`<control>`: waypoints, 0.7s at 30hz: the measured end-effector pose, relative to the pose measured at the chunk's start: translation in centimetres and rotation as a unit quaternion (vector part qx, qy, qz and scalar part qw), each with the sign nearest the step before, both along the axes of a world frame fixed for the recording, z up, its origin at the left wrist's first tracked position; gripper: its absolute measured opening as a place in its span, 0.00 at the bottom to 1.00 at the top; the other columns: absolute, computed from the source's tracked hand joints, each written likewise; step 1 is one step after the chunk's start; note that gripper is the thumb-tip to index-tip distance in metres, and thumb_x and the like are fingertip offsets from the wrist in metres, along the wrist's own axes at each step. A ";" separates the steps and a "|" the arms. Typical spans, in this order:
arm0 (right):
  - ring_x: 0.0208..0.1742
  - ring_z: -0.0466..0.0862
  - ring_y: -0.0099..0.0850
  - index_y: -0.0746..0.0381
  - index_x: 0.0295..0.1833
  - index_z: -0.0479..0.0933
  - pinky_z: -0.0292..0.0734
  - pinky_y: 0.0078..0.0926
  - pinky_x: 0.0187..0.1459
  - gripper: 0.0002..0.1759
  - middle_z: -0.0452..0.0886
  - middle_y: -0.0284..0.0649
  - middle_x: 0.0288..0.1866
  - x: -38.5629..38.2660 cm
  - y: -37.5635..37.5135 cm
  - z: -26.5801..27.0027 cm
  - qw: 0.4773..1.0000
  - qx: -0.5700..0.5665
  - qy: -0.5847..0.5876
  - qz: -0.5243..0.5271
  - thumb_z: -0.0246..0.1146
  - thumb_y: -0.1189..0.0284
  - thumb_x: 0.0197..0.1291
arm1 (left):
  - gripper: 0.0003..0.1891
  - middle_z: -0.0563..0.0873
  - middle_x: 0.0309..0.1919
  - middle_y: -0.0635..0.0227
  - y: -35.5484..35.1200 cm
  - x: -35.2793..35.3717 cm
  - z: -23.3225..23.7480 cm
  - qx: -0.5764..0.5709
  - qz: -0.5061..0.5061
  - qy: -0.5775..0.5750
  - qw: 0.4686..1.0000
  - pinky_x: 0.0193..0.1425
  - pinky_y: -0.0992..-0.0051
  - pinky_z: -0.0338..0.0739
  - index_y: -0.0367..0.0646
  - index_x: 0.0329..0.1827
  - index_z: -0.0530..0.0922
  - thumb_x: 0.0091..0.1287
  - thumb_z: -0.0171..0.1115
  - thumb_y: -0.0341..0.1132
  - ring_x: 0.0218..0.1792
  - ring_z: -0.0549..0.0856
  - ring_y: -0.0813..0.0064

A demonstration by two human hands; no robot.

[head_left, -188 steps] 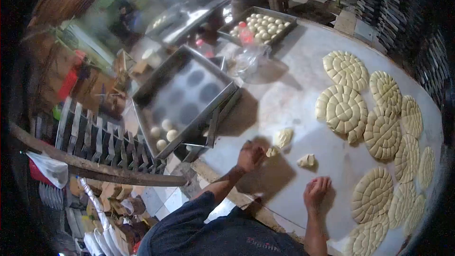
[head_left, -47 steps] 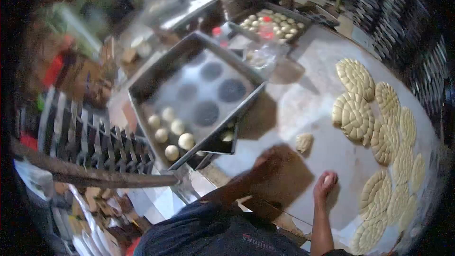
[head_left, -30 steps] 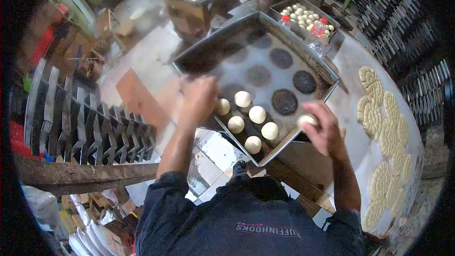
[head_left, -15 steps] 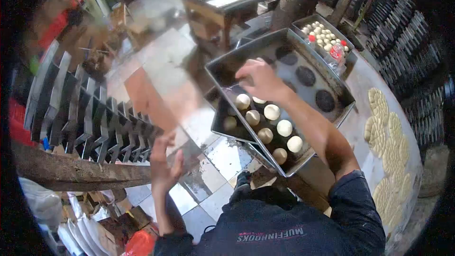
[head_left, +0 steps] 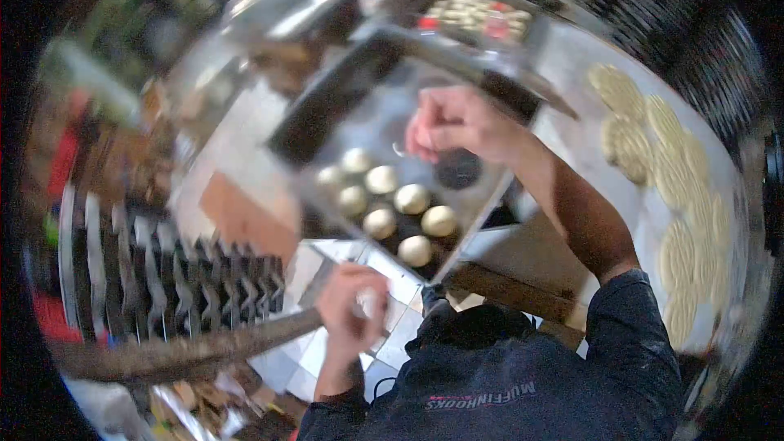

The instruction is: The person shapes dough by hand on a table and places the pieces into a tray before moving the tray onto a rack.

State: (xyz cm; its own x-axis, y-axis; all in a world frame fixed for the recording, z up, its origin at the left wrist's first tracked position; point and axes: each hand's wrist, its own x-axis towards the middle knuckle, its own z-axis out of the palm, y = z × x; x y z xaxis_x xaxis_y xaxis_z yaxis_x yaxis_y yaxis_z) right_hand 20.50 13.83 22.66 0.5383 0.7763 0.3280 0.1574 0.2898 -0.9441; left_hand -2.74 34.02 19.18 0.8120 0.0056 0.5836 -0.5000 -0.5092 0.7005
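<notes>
Dough balls (head_left: pixel 412 198): probably light, squishy — cup the sides
Right hand (head_left: pixel 457 125): curled over tray (head_left: pixel 327 110), grip unclear
Left hand (head_left: pixel 351 309): too blurry — can't tell

One head camera is looking forward and down.
It is riding above the wearer's shirt (head_left: pixel 531 416), which is filling the bottom edge close to the lens. It is pointing at the tray (head_left: pixel 371 110) near mid-view, and it is catching the left hand (head_left: pixel 354 304) and the right hand (head_left: pixel 461 124) from above. Its wide lens is bending the table (head_left: pixel 584 147) at the right and darkening the corners.
</notes>
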 end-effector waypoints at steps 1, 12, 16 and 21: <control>0.31 0.81 0.28 0.62 0.35 0.71 0.77 0.25 0.34 0.10 0.83 0.44 0.34 -1.4 -5.0 0.0 0.999 0.000 -0.023 -0.024 0.66 0.72 0.62 | 0.10 0.84 0.29 0.64 -3.5 0.7 -0.6 -0.026 -0.120 -0.005 0.992 0.38 0.70 0.78 0.41 0.37 0.82 0.52 0.64 0.20 0.32 0.83 0.64; 0.33 0.85 0.43 0.66 0.32 0.76 0.82 0.38 0.40 0.10 0.81 0.45 0.24 -46.5 -49.3 -15.7 0.825 0.177 0.398 -0.360 0.71 0.76 0.55 | 0.15 0.84 0.41 0.67 -42.0 13.8 -14.3 -0.069 -0.399 0.293 0.866 0.44 0.73 0.80 0.41 0.52 0.80 0.62 0.66 0.29 0.39 0.83 0.75; 0.34 0.85 0.46 0.67 0.35 0.78 0.80 0.44 0.40 0.11 0.81 0.49 0.26 -67.7 -45.0 -33.4 0.621 0.030 0.550 -0.558 0.68 0.69 0.57 | 0.31 0.87 0.39 0.59 -51.8 31.1 -23.1 0.161 -0.164 0.203 0.952 0.43 0.70 0.83 0.37 0.58 0.79 0.63 0.69 0.54 0.40 0.87 0.68; 0.35 0.84 0.49 0.68 0.39 0.80 0.78 0.52 0.39 0.19 0.82 0.54 0.29 -90.2 -29.3 -52.5 0.408 -0.613 0.505 -0.450 0.64 0.59 0.60 | 0.34 0.88 0.33 0.55 -57.0 39.8 -27.2 0.392 -0.106 0.217 0.888 0.40 0.66 0.82 0.34 0.44 0.84 0.58 0.69 0.62 0.36 0.87 0.64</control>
State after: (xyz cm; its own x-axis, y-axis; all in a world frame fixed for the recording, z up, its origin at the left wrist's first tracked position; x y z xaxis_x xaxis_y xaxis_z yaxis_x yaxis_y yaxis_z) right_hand -69.74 -15.51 -29.82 0.1663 -0.6376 -0.7522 -0.9698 -0.2437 -0.0079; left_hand 37.03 -22.96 -7.98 0.8961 -0.4431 -0.0272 -0.4116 -0.8522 0.3232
